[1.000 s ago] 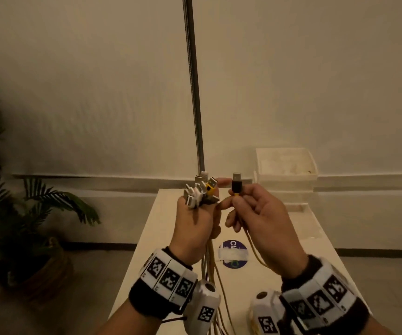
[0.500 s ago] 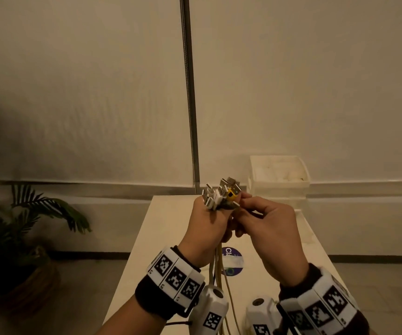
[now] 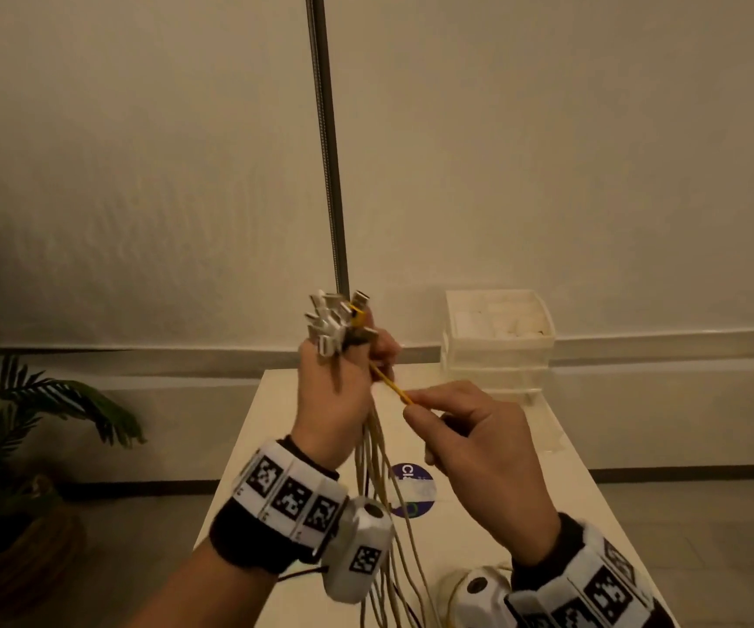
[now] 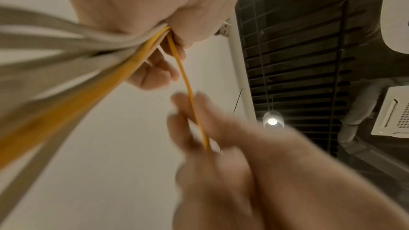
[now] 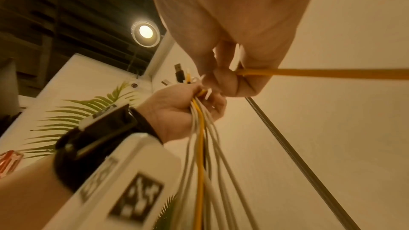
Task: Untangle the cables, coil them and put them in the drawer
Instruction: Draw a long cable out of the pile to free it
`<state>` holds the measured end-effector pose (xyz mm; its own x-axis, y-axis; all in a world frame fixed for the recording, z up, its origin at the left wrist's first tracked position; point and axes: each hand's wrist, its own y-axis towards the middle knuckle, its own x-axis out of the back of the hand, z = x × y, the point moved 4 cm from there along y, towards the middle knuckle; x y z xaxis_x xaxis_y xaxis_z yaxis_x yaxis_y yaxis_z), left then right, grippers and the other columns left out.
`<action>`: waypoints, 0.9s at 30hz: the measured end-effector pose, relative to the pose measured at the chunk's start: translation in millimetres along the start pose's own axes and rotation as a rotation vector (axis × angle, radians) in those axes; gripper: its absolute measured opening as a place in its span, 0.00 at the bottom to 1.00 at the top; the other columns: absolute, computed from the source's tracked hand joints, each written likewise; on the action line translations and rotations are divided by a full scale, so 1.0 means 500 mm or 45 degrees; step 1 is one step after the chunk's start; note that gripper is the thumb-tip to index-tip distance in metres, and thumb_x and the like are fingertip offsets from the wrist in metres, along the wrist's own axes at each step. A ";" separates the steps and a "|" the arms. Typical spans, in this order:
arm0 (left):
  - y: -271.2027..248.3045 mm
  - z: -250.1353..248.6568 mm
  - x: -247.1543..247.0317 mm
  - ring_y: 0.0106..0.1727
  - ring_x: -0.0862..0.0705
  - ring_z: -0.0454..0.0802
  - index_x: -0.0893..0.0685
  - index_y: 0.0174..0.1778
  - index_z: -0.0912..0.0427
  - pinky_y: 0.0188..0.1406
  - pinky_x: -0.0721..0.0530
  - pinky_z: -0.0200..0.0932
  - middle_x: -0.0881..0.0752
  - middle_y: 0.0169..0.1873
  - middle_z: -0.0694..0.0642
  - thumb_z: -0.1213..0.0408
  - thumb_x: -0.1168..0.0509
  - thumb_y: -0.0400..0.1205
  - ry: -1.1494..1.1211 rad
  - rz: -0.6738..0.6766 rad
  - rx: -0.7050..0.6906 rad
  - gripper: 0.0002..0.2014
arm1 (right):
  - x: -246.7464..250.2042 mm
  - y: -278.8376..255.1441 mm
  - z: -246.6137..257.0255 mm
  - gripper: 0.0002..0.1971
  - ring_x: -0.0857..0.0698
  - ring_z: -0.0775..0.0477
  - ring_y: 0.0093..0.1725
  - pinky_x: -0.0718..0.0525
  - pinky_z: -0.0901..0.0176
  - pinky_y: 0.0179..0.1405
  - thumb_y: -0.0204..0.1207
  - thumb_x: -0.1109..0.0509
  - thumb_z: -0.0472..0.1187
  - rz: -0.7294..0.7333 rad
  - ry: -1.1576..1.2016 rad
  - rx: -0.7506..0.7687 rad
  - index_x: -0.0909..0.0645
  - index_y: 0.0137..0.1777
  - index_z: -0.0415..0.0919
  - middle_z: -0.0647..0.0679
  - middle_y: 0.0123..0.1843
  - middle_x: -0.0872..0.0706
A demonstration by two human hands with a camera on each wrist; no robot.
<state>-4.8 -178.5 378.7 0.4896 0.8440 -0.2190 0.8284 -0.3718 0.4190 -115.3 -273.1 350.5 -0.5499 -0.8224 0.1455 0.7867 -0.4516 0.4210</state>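
My left hand [image 3: 350,360] is raised above the white table [image 3: 271,428] and grips a bundle of pale cables [image 3: 377,460]. Their plug ends [image 3: 332,319] fan out above the fist, and the cables hang down past the wrist. One yellow cable [image 3: 386,380] runs taut from the fist down-right to my right hand [image 3: 411,403], which pinches it between thumb and fingers. The right wrist view shows the yellow cable [image 5: 309,73] leaving those fingers, and the left hand [image 5: 181,107] around the bundle [image 5: 203,146]. The white drawer unit [image 3: 497,337] stands at the table's far right.
A metal pole [image 3: 327,151] rises behind the table's far edge, just behind my left hand. A round purple sticker [image 3: 411,489] lies on the table. A potted palm [image 3: 49,401] stands on the floor to the left. A plain wall is behind.
The right hand brought a black plug to the left hand's bundle, then drew away down-right and now pinches the yellow cable. The left hand holds the bundle throughout.
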 end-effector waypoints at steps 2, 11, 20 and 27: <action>0.016 -0.013 0.000 0.37 0.12 0.59 0.23 0.34 0.59 0.38 0.11 0.56 0.18 0.29 0.59 0.46 0.40 0.79 -0.197 0.013 0.139 0.18 | 0.010 -0.014 -0.020 0.07 0.23 0.58 0.23 0.24 0.67 0.26 0.77 0.29 0.37 0.127 0.027 -0.092 0.09 0.48 0.46 0.48 0.31 0.12; 0.073 -0.092 0.102 0.17 0.41 0.41 0.27 0.27 0.50 0.13 0.42 0.32 0.36 0.19 0.46 0.51 0.41 0.85 -0.041 0.132 0.126 0.19 | 0.164 -0.028 -0.150 0.13 0.27 0.58 0.26 0.27 0.59 0.31 0.81 0.33 0.43 0.383 -0.474 -0.287 0.14 0.35 0.52 0.53 0.23 0.24; -0.038 0.040 -0.067 0.35 0.15 0.42 0.14 0.40 0.56 0.36 0.17 0.46 0.12 0.34 0.47 0.70 0.36 0.75 0.966 0.630 -0.115 0.07 | 0.097 0.076 -0.054 0.09 0.15 0.49 0.35 0.17 0.50 0.37 0.80 0.32 0.42 0.328 -0.516 0.067 0.14 0.40 0.43 0.47 0.34 0.12; -0.003 0.027 -0.016 0.21 0.24 0.37 0.16 0.30 0.53 0.20 0.32 0.28 0.18 0.22 0.44 0.81 0.39 0.78 0.958 0.289 -0.103 0.19 | 0.108 0.066 -0.051 0.11 0.24 0.61 0.26 0.24 0.68 0.29 0.82 0.34 0.43 0.367 -0.353 -0.040 0.12 0.42 0.46 0.54 0.25 0.21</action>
<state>-6.2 -189.9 368.2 0.3049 0.7962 0.5225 0.6939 -0.5615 0.4508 -111.8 -341.4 349.6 -0.3566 -0.7946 0.4914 0.9257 -0.2296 0.3005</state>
